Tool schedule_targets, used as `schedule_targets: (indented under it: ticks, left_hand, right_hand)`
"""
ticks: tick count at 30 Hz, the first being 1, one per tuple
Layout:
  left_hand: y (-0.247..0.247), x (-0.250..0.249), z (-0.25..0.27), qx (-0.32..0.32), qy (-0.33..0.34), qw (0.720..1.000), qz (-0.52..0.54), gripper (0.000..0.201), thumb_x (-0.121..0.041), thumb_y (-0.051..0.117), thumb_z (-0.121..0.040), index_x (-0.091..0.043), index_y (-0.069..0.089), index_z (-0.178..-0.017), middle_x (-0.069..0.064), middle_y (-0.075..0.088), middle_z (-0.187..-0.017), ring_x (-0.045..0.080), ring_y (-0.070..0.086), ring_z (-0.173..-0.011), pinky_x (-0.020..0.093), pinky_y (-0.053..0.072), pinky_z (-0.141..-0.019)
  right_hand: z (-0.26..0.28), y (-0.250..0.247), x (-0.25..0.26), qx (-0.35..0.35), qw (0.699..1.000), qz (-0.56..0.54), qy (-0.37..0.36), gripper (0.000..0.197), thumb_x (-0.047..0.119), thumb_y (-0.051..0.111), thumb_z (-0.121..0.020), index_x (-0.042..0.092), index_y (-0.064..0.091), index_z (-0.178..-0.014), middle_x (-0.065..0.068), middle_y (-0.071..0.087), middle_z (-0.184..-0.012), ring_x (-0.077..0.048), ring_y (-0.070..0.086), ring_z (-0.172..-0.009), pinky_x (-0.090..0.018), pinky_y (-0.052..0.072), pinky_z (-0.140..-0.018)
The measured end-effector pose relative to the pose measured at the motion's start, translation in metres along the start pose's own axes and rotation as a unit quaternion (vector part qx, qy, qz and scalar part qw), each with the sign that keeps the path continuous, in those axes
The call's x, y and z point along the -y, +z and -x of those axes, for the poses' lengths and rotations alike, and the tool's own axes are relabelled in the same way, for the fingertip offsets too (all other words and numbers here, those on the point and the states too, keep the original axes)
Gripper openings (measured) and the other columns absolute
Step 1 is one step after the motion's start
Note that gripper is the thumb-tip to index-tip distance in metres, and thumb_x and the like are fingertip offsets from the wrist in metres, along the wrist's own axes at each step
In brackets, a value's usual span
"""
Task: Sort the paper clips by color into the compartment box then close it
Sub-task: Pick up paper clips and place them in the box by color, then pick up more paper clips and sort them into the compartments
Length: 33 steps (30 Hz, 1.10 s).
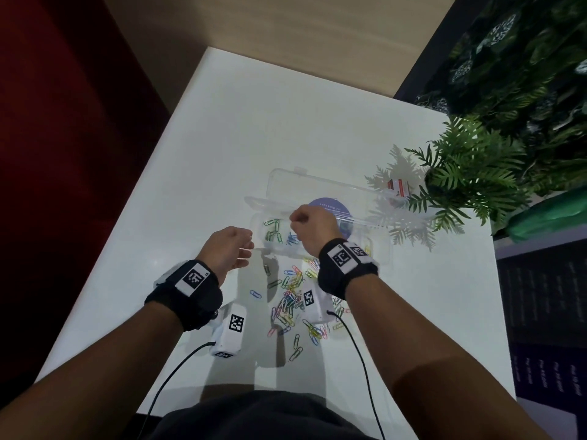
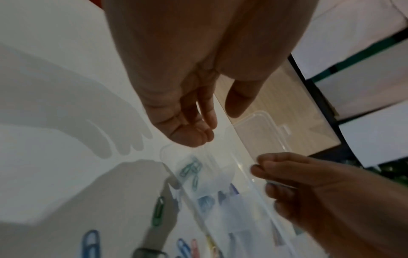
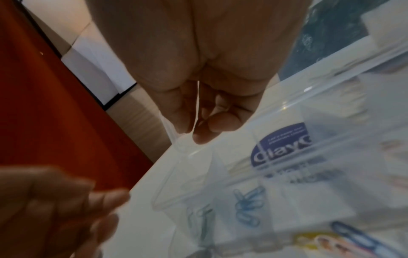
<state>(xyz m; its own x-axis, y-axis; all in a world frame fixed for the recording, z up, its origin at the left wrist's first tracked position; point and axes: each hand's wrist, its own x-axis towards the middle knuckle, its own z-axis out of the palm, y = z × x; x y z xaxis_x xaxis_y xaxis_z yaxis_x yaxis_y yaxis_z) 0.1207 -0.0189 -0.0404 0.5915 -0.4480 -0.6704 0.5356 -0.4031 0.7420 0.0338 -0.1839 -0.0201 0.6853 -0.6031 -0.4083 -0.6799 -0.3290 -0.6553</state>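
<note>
My right hand (image 1: 309,225) is up over the clear plastic compartment box (image 1: 379,249), fingers (image 2: 271,167) curled and pinching the thin front edge of its transparent hinged lid (image 1: 320,188), which stands partly raised. My left hand (image 1: 227,249) hovers just beside the box's left end, fingers (image 2: 192,129) loosely bent and apart, gripping nothing. The box sits on the smooth white worktop (image 1: 222,138), a long shallow tray of glossy see-through plastic with rounded corners; green paper clips (image 1: 273,230) lie in its leftmost compartment and blue paper clips (image 1: 293,239) in the next. A round purple label (image 1: 328,206) shows through the lid, its print too blurred to read properly. Nearer me, a loose heap of mixed coloured wire paper clips (image 1: 293,300) is scattered on the worktop, partly hidden behind my right wrist strap. The box's right compartments are covered by my wrist, so I cannot tell what they hold. A green fern-like plant (image 1: 470,173) hangs over the far right corner.
</note>
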Motion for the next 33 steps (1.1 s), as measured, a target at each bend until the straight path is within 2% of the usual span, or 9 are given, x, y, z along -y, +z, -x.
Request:
schedule_targets:
  ticks: [4, 6, 9, 13, 17, 21, 26, 30, 33]
  left_hand:
    - [-0.003, 0.018, -0.010, 0.024, -0.008, 0.979, -0.201, 0.033, -0.005, 0.059, -0.088, -0.008, 0.056, -0.121, 0.009, 0.059, -0.086, 0.024, 0.055, -0.071, 0.037, 0.052, -0.072]
    - [-0.002, 0.027, -0.013, 0.049, 0.020, 0.929, -0.365, 0.053, -0.009, 0.065, -0.084, -0.013, 0.048, -0.135, 0.012, 0.059, -0.102, 0.029, 0.059, -0.085, 0.034, 0.051, -0.077]
    - [0.005, 0.041, -0.013, 0.062, 0.054, 0.829, -0.553, 0.077, -0.021, 0.069, -0.079, -0.020, 0.032, -0.147, 0.015, 0.036, -0.135, 0.031, 0.048, -0.120, 0.036, 0.046, -0.096]
    - [0.031, 0.059, -0.008, 0.070, 0.095, 0.768, -0.629, 0.076, -0.020, 0.068, -0.078, -0.016, 0.031, -0.144, 0.014, 0.030, -0.136, 0.033, 0.039, -0.122, 0.037, 0.044, -0.096]
    - [0.060, 0.075, -0.002, 0.099, 0.130, 0.768, -0.619, 0.072, -0.014, 0.067, -0.078, -0.014, 0.035, -0.142, 0.012, 0.032, -0.134, 0.031, 0.040, -0.120, 0.036, 0.045, -0.094]
    - [0.074, 0.082, 0.000, 0.149, 0.161, 0.811, -0.542, 0.069, -0.006, 0.064, -0.079, -0.013, 0.039, -0.143, 0.013, 0.039, -0.131, 0.030, 0.046, -0.122, 0.035, 0.040, -0.102]
    - [0.047, 0.077, -0.001, 0.081, 0.143, 0.813, -0.559, 0.071, -0.006, 0.065, -0.079, -0.015, 0.038, -0.144, 0.013, 0.039, -0.135, 0.031, 0.045, -0.123, 0.037, 0.040, -0.104]
    - [0.055, 0.083, 0.010, 0.105, 0.127, 0.812, -0.560, 0.068, 0.000, 0.059, -0.082, -0.013, 0.036, -0.144, 0.013, 0.041, -0.133, 0.029, 0.047, -0.121, 0.033, 0.041, -0.101]
    - [0.074, 0.082, 0.020, 0.104, 0.158, 0.839, -0.510, 0.047, 0.002, 0.055, -0.083, -0.007, 0.052, -0.129, 0.016, 0.056, -0.121, 0.030, 0.057, -0.107, 0.031, 0.046, -0.088]
  right_hand:
    - [0.026, -0.028, -0.034, 0.026, 0.999, 0.047, 0.009, 0.003, 0.019, 0.063, -0.087, 0.017, 0.064, -0.089, -0.001, 0.067, -0.090, -0.019, 0.061, -0.080, -0.028, 0.050, -0.075]
    - [0.040, -0.036, -0.058, 0.055, 0.992, 0.102, 0.039, 0.010, 0.023, 0.065, -0.086, 0.016, 0.065, -0.093, -0.004, 0.068, -0.097, -0.019, 0.061, -0.082, -0.028, 0.049, -0.073]
    - [0.058, -0.037, -0.093, 0.099, 0.971, 0.186, 0.109, 0.028, 0.028, 0.065, -0.085, 0.017, 0.062, -0.111, -0.006, 0.062, -0.116, -0.019, 0.058, -0.095, -0.026, 0.045, -0.078]
    - [0.070, -0.011, -0.121, 0.076, 0.953, 0.237, 0.174, 0.053, 0.030, 0.057, -0.088, 0.015, 0.040, -0.136, -0.014, 0.040, -0.137, -0.032, 0.047, -0.122, -0.038, 0.044, -0.099]
    - [0.074, 0.027, -0.110, 0.046, 0.958, 0.233, 0.161, 0.045, 0.021, 0.056, -0.089, 0.011, 0.043, -0.130, -0.014, 0.038, -0.130, -0.033, 0.043, -0.119, -0.040, 0.044, -0.094]
    - [0.073, 0.045, -0.097, 0.041, 0.984, 0.158, 0.073, 0.038, 0.010, 0.059, -0.085, 0.010, 0.054, -0.123, -0.014, 0.047, -0.123, -0.032, 0.052, -0.114, -0.036, 0.045, -0.094]
    - [0.081, 0.032, -0.114, 0.051, 0.977, 0.186, 0.093, 0.070, 0.016, 0.068, -0.079, 0.022, 0.035, -0.140, -0.010, 0.036, -0.136, -0.031, 0.043, -0.123, -0.040, 0.045, -0.099]
    - [0.084, 0.045, -0.104, 0.096, 0.972, 0.195, 0.088, 0.098, 0.025, 0.081, -0.067, 0.030, 0.020, -0.145, -0.011, 0.028, -0.135, -0.034, 0.038, -0.121, -0.043, 0.046, -0.094]
    - [0.080, 0.060, -0.091, 0.107, 0.976, 0.183, 0.044, 0.090, 0.021, 0.073, -0.075, 0.033, 0.018, -0.146, -0.015, 0.025, -0.137, -0.039, 0.037, -0.120, -0.046, 0.042, -0.096]
